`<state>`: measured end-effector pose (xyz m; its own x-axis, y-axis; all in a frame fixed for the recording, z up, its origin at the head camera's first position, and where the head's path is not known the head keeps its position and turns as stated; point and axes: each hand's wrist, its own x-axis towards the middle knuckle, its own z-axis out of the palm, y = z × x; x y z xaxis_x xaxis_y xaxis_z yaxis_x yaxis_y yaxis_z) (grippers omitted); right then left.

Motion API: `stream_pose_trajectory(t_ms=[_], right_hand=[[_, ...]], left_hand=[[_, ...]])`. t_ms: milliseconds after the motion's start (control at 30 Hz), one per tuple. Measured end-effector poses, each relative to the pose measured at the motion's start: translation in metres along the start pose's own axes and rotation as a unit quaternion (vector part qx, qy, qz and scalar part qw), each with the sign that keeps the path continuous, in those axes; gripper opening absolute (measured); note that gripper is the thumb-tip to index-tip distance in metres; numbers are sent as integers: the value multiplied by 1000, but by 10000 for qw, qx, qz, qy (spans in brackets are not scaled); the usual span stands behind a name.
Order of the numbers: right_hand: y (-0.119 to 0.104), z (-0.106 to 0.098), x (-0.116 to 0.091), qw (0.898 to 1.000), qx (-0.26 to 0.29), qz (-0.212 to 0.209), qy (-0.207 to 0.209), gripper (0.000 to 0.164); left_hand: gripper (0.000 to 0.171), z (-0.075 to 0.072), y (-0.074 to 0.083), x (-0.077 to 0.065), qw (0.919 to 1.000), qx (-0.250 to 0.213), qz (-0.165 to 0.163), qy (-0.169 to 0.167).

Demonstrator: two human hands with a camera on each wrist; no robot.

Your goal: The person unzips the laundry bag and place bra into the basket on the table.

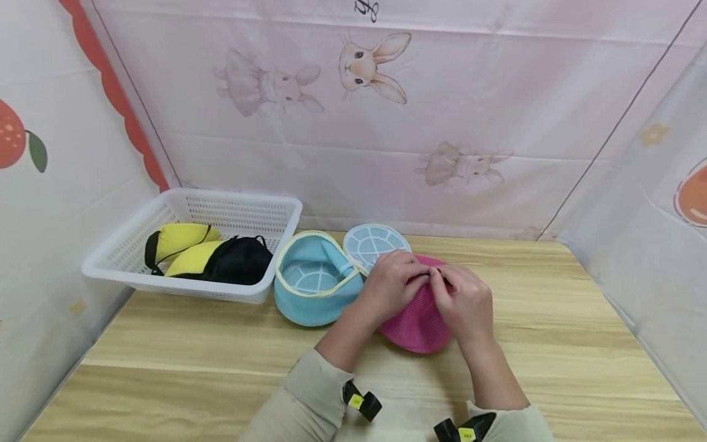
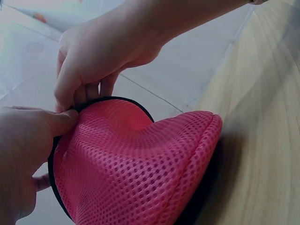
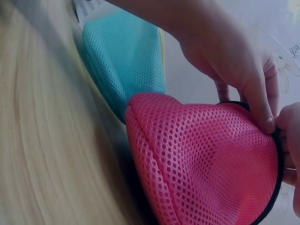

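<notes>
Both hands are at a pink mesh laundry bag standing on the table. My left hand pinches its black-edged rim between thumb and fingers. Right beside it, my right hand pinches the same rim, the fingertips of the two hands nearly meeting. In the left wrist view the pink bag bulges, its side creased inward below the hands. To the left stands a light blue mesh bag with yellow edging, its round lid folded back. What lies inside the pink bag is hidden.
A white plastic basket at the back left holds yellow-and-black padded cups with thin straps, probably bras. The blue bag stands close against its right side. A printed fabric curtain rises behind the wooden table.
</notes>
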<state>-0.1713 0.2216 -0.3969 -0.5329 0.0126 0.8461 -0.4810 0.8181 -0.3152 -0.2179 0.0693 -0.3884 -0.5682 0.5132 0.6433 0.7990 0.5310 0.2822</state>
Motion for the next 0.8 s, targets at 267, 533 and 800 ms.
stream_pose_trajectory(t_ms=[267, 533, 800], right_hand=[[2, 0, -2, 9998, 51, -148, -83, 9], [4, -2, -2, 9997, -151, -188, -92, 10], [4, -3, -1, 9993, -300, -190, -104, 11]], left_hand=[[14, 0, -7, -3, 9992, -207, 347, -51], [25, -1, -8, -5, 9989, -139, 150, -423], [31, -2, -9, -6, 9989, -102, 75, -446]])
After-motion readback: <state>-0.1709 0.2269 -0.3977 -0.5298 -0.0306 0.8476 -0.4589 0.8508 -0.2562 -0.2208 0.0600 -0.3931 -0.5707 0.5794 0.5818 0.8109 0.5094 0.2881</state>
